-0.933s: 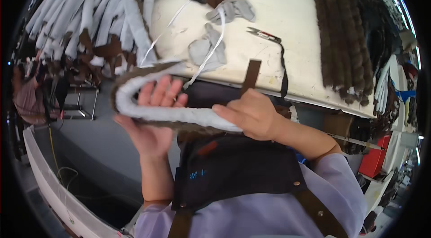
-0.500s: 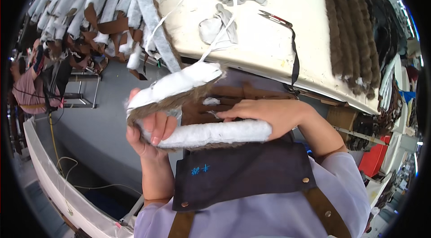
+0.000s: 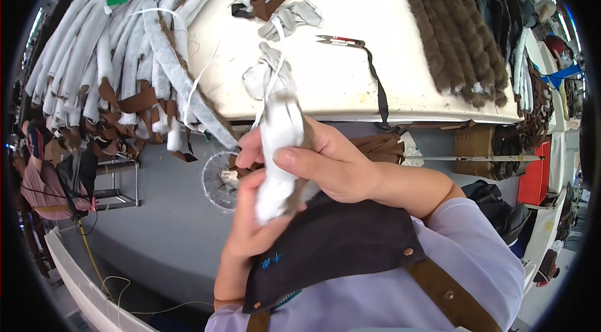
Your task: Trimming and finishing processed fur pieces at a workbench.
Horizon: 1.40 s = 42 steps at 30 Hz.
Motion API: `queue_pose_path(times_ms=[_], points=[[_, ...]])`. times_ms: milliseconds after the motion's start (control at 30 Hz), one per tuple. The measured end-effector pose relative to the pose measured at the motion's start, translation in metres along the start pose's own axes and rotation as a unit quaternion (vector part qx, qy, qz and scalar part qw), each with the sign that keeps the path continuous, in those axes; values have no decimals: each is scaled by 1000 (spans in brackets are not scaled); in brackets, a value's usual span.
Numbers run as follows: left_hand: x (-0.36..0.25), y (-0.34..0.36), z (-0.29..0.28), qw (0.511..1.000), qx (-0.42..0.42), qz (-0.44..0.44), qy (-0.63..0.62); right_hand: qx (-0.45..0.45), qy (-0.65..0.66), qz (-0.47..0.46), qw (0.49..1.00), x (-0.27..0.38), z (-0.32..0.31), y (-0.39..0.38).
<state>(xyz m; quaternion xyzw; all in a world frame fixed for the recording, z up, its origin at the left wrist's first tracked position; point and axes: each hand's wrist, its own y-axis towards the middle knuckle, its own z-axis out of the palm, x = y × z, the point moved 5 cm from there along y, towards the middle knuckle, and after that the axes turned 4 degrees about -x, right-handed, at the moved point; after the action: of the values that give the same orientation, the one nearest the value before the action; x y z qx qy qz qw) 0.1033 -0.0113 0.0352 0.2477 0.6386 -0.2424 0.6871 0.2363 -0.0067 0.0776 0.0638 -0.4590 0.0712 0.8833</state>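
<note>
Over my lap I hold a padded fur strip (image 3: 275,172), white wadding on one side and brown fur along its edge. It now looks like a short upright bundle, blurred by motion. My left hand (image 3: 251,219) grips its lower part from the left. My right hand (image 3: 338,166) is closed around the upper part, thumb pressed on the white side. How the strip is folded between my palms is hidden. Just beyond its top, two grey cloth gloves (image 3: 264,72) lie on the white table (image 3: 350,81) with a thin white tape across them.
Thread snips (image 3: 341,41) on a black strap lie on the table. A heap of white padded strips (image 3: 81,69) hangs at the left edge; brown fur strips (image 3: 454,34) lie at the right. Below the table are a clear bin (image 3: 219,197) and a red box (image 3: 533,172).
The strip was bent open in a sideways V, with my right hand at its far end; now it is gathered upright between both hands. My view has shifted, showing the bin.
</note>
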Motion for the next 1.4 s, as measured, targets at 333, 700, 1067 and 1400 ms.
queue_pose_path(times_ms=[333,700,1067,1400], points=[[12,10,-3,990,27,-56,129,-5,-145,-65,987,4,-13,-8],[11,13,9,987,84,-14,139,9,-16,-2,1000,-2,-22,-11],[-4,15,-11,986,-43,27,157,75,-477,-136,865,-10,-29,9],[-14,7,-32,958,-13,13,287,-171,-856,-7,488,42,-217,50]])
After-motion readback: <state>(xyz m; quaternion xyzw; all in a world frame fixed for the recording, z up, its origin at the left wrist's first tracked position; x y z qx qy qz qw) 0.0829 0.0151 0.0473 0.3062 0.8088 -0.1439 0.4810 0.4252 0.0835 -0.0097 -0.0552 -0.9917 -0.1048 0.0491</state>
